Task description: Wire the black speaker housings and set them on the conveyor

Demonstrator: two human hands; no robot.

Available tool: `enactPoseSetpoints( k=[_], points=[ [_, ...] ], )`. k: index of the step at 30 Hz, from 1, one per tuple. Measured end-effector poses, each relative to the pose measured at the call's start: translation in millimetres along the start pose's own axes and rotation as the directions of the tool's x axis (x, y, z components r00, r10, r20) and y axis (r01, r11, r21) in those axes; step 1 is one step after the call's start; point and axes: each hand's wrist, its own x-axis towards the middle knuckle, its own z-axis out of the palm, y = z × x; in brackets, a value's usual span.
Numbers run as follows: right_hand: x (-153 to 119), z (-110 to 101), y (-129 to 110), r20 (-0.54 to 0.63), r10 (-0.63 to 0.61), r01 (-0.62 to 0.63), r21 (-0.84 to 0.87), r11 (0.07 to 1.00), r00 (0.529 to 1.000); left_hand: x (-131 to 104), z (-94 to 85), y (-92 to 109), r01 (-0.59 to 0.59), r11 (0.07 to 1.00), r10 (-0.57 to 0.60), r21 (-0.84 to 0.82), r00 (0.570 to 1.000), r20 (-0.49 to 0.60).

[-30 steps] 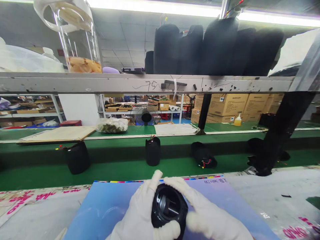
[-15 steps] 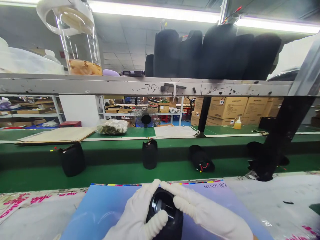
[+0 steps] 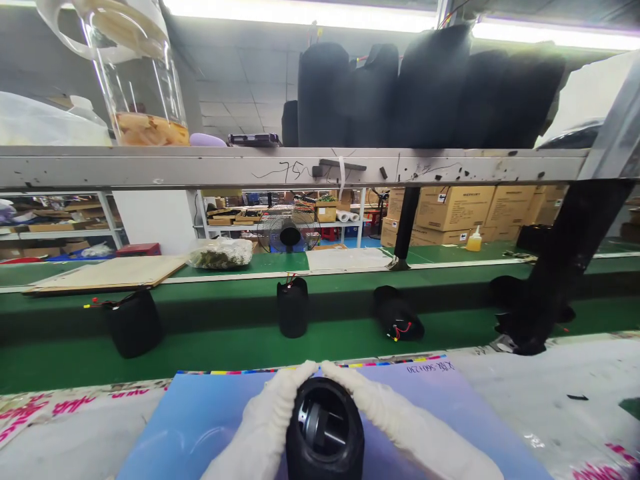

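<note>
A black cylindrical housing (image 3: 325, 463) stands at the bottom middle, its open end tilted toward me. Inside the opening a shiny dark part with a grey metal edge shows. My left hand (image 3: 265, 423), in a white ribbed glove, presses along the housing's left side. On the other side my right hand (image 3: 395, 417), gloved the same way, lies against the upper right of the rim. The fingertips of both hands nearly meet behind the far edge of the opening; both thumbs are hidden. Under the housing lies a blue-violet printed sheet (image 3: 190, 427).
Beyond the sheet, a green conveyor belt (image 3: 210, 357) carries black cylinders with red and yellow wires, one (image 3: 293, 310) upright in the middle, another (image 3: 399, 317) lying down. A metal shelf (image 3: 210, 167) crosses above, holding a glass jug (image 3: 135, 87) and several large black cylinders (image 3: 433, 93).
My left thumb and right fingers have left the opening, so its inside shows more fully. Both hands now rest along the housing's outer sides. The view has shifted slightly.
</note>
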Motion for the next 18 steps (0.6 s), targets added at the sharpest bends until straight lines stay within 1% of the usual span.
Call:
enactPoseSetpoints(
  k=[4,7,9,11,15,17,18],
  points=[
    [-6.4,-1.4,-3.0,0.066,0.042,-0.040,-0.033,0.999,0.997,-0.5,-8.3,0.4,-0.046,0.999,0.044,0.025,0.997,0.064],
    [-9.5,-1.1,-7.5,0.071,0.137,-0.134,-0.045,0.990,0.988,-1.6,-13.3,0.9,-0.140,0.982,0.121,0.130,0.982,0.143],
    [-10.0,0.0,-12.2,0.077,0.149,-0.146,-0.043,0.988,0.986,-2.2,-15.8,0.8,-0.199,0.962,0.159,0.186,0.965,0.208],
    [-10.3,1.9,-16.1,0.055,0.161,-0.158,-0.064,0.985,0.985,-2.5,-16.6,-0.1,-0.213,0.955,0.163,0.204,0.957,0.239],
    [-12.1,8.7,-16.5,0.012,0.220,-0.215,-0.163,0.963,0.975,-4.1,-11.2,-1.7,-0.225,0.947,0.170,0.229,0.956,0.239],
    [-12.7,14.4,-15.5,-0.020,0.230,-0.230,-0.185,0.955,0.973,-6.3,-6.7,-1.4,-0.205,0.952,0.163,0.226,0.968,0.191],
    [-12.9,17.8,-15.5,-0.059,0.242,-0.249,-0.197,0.948,0.969,-7.5,-4.5,-1.2,-0.192,0.958,0.160,0.214,0.974,0.160]
  ],
)
